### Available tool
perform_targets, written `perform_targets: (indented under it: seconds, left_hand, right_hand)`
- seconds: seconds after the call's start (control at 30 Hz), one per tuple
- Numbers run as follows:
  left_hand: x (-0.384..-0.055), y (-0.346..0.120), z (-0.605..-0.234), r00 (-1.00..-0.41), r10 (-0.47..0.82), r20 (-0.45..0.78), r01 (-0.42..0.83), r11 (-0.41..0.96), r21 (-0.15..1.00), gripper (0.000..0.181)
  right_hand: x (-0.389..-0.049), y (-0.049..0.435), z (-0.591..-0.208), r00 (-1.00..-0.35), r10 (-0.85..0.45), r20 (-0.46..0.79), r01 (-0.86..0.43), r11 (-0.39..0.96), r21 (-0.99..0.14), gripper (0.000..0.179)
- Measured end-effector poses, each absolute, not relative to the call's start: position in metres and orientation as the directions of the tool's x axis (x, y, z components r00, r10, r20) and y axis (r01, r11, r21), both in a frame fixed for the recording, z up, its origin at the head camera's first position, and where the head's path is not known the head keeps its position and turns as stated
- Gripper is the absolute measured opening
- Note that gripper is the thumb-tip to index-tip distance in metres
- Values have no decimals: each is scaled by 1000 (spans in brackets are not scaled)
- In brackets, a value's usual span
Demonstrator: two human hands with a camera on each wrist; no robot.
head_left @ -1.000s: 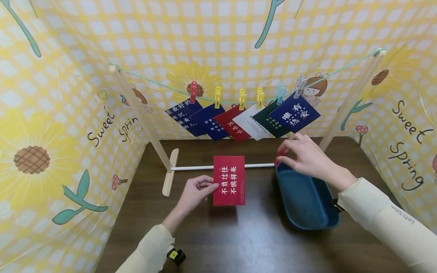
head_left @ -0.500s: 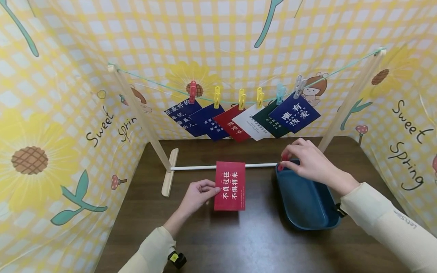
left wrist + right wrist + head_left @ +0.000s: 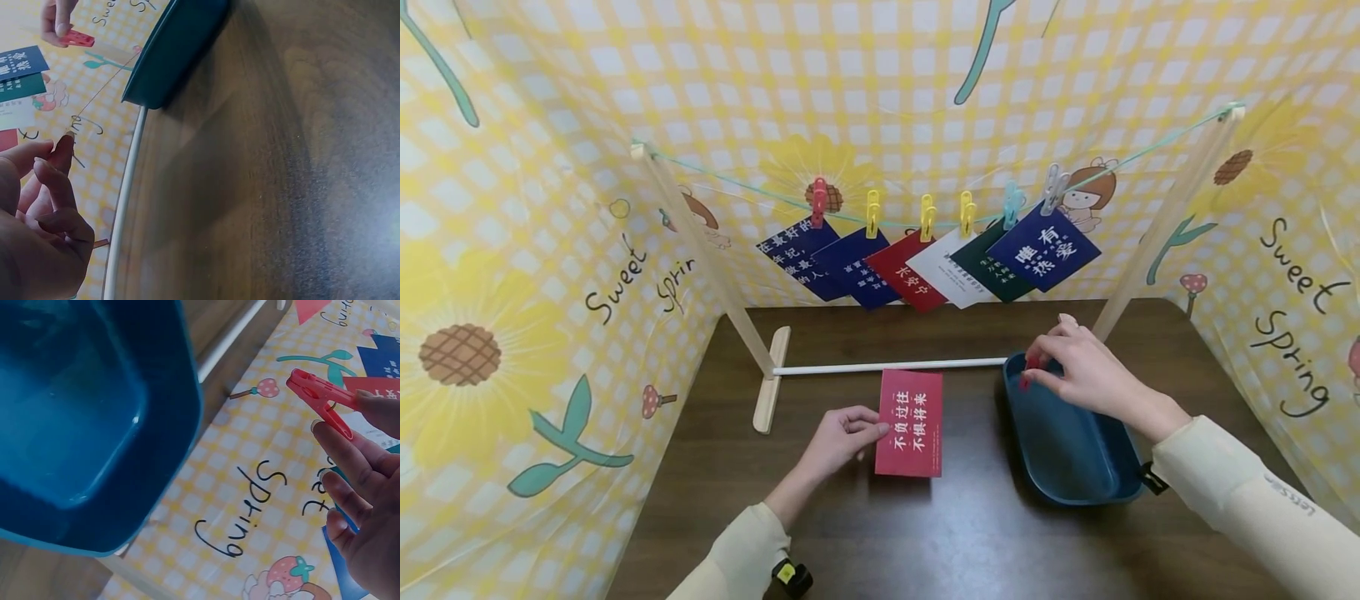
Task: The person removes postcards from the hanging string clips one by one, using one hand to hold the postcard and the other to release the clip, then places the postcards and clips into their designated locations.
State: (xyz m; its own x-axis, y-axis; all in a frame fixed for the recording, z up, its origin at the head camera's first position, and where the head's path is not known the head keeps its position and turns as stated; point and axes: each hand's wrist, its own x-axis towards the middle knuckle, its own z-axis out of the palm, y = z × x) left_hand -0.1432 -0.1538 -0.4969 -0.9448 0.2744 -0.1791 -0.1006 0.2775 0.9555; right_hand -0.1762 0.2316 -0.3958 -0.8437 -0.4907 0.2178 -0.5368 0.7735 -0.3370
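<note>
My left hand pinches a red card with white lettering by its left edge, above the table. The left wrist view shows this card edge-on as a thin line from thumb and forefinger. Over the far end of a blue basin, my right hand holds a red clothes peg between thumb and fingers. In the right wrist view the peg's handles lie between thumb and forefinger, its nose pointing away from the hand. Behind both hands, several cards, among them a red card, hang from a green string.
Pegs fix the hanging cards, among them a red peg and a clear peg. Wooden posts hold the string; a white rod runs low between them. Patterned cloth surrounds the brown table at back and sides.
My left hand has brought the red card a little nearer and to the right. The right hand, still pinching the red peg, has shifted slightly right and nearer over the basin.
</note>
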Motion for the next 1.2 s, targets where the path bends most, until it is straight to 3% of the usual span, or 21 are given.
perform_targets:
  seconds: [1.2]
  left_hand:
    - [-132, -153, -540, -923, 241, -301, -181, 418, 890, 22]
  right_hand:
    - [-167, 247, -448, -873, -485, 57, -473, 811, -343, 14]
